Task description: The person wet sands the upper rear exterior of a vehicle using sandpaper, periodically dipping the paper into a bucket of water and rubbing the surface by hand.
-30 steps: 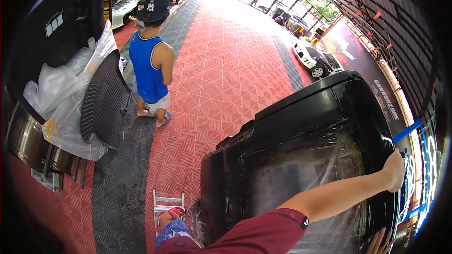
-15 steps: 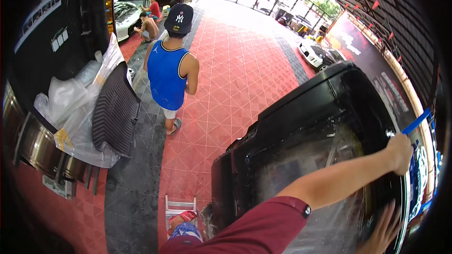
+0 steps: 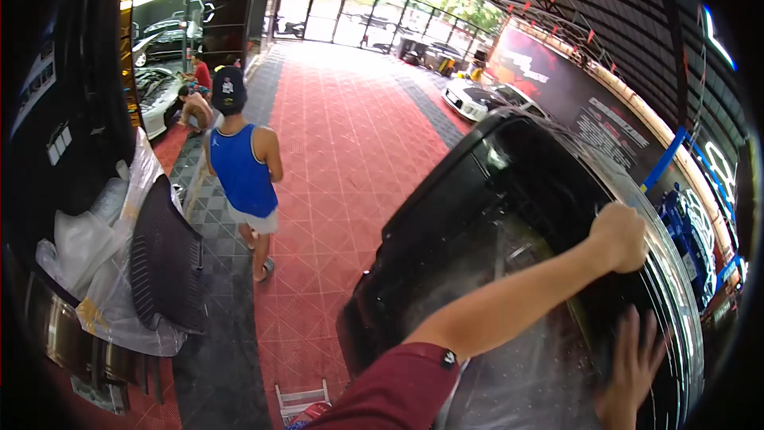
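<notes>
A person in a blue top and dark cap point(image 3: 241, 171) walks on the red tile floor point(image 3: 342, 135), back to the camera. A black mat point(image 3: 165, 267) & clear plastic sheets point(image 3: 95, 231) lean at left. A white car point(image 3: 476, 98) sits far off. A small white step stool point(image 3: 301, 398) is low down.
</notes>
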`<state>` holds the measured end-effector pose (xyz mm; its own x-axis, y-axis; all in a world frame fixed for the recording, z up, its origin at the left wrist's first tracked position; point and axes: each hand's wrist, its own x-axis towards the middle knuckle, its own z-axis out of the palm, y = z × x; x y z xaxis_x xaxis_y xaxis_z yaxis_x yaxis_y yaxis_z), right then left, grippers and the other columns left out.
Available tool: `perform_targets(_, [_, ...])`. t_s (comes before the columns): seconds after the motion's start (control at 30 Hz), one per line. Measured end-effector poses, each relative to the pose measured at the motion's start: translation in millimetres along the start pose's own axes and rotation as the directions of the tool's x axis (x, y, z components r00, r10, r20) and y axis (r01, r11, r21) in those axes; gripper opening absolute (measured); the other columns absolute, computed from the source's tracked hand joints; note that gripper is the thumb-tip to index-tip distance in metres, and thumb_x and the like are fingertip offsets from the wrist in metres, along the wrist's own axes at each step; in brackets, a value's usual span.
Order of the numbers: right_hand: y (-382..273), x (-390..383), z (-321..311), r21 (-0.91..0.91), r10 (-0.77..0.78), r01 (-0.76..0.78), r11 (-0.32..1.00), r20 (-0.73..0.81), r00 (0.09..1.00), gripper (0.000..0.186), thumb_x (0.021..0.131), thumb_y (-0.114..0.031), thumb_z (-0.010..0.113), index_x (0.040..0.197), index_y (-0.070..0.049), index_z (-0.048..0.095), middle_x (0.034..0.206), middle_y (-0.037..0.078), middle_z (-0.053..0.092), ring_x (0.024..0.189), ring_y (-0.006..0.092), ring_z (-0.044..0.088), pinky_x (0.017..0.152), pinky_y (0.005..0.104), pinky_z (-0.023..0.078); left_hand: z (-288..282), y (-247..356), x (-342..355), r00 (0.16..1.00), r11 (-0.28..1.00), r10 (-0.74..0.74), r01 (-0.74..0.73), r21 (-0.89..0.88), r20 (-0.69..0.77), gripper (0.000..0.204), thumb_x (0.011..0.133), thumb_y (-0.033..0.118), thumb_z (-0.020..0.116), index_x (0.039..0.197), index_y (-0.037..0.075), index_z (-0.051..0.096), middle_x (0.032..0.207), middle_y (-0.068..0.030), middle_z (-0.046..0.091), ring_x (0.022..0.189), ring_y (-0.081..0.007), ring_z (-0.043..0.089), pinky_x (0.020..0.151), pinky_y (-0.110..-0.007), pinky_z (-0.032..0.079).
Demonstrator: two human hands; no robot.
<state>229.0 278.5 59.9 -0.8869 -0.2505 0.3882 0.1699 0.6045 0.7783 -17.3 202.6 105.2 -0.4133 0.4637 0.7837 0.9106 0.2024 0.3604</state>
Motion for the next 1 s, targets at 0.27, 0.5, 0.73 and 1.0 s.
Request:
perform_targets(0.27, [14.0,-55.8,-4.9,0.028,-0.012,0.011,1.000,0.041,0.999,0.055,0.082,-0.017,0.050,0.133,0.001,0.064,0.152,0.012,0.052,0.149,0.0429,0.036,0.120,0.0759,0.014,-28.3,-35.0,-5.4,0.986,0.991,0.133,-0.136,0.020,0.104,0.035,0.090,0.034,0.058,0.078,0.008,0.077,0.082,-0.0199,0.073,0.084,-0.0382,0.073,0.079,-0.048,0.058])
perform_targets(0.5, [-28.7,77.4,-12.8,0.206,-0.001,0.012,0.979,-0.051,0.999,0.069,0.080,-0.018,0.055,0.148,-0.007,0.054,0.160,0.005,0.044,0.149,0.0300,0.038,0.123,0.0644,0.020,-73.0,-137.8,30.3,0.989,0.994,-0.024,0.039,0.106,-0.144,0.051,0.102,0.045,0.046,0.083,0.006,0.074,0.082,-0.0195,0.072,0.087,-0.0409,0.070,0.079,-0.049,0.054])
perform_targets(0.73, [-47.8,-9.9,-44.9,0.169,-0.104,0.089,0.982,0.082,0.991,0.076,0.076,-0.019,0.066,0.151,-0.016,0.052,0.163,-0.001,0.040,0.151,0.0270,0.033,0.124,0.0670,0.015,-99.6,-153.1,-33.9,0.983,0.974,-0.186,0.185,0.130,-0.006,0.062,0.102,0.048,0.034,0.092,0.005,0.078,0.096,-0.0274,0.072,0.101,-0.0451,0.069,0.096,-0.052,0.053])
perform_targets(1.0, [-140.0,128.5,-43.0,0.151,-0.151,0.161,0.975,-0.073,0.986,0.066,0.091,-0.024,0.054,0.156,-0.012,0.044,0.165,0.002,0.037,0.153,0.0266,0.030,0.126,0.0597,0.015,-108.1,-127.3,-52.9,0.988,0.974,-0.130,0.110,0.197,0.089,0.045,0.092,0.038,0.048,0.107,0.008,0.079,0.110,-0.0250,0.073,0.107,-0.0414,0.070,0.099,-0.050,0.053])
